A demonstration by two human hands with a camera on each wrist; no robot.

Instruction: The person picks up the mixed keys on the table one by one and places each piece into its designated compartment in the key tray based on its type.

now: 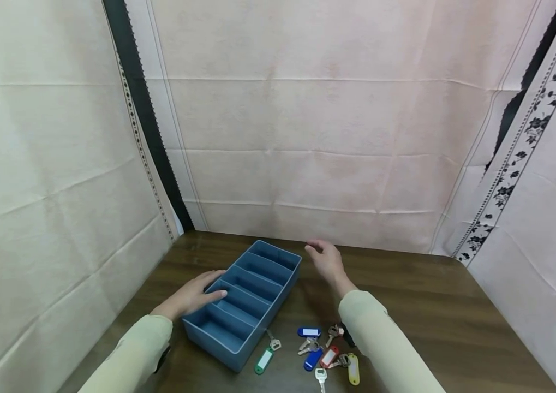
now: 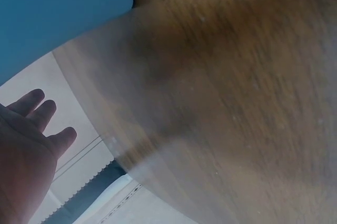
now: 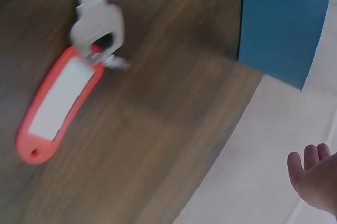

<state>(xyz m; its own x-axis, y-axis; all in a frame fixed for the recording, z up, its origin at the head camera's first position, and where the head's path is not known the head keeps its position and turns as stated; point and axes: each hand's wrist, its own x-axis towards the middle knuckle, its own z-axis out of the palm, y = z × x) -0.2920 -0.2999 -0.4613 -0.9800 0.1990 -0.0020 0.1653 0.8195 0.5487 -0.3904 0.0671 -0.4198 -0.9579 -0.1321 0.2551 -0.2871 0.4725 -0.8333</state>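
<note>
A blue tray (image 1: 238, 352) with several compartments sits at an angle on the table. My left hand (image 1: 190, 295) is at its left side, thumb extended over the near rim and fingers loosely spread; whether it touches the tray I cannot tell. Beyond the tray's far right corner, my right hand (image 1: 328, 263) hovers with loosely bent fingers, apart from the tray and holding nothing. Keys with coloured tags lie right of the tray: a green tag (image 1: 264, 361), a blue tag (image 1: 309, 332), a red tag (image 1: 329, 357) and a yellow tag (image 1: 353, 369).
The brown wooden table (image 1: 420, 311) is enclosed by pale cloth (image 1: 297, 125) at the back and both sides. My right forearm partly covers the keys' right side. In the right wrist view, a key (image 3: 98, 27) on a red tag lies close by.
</note>
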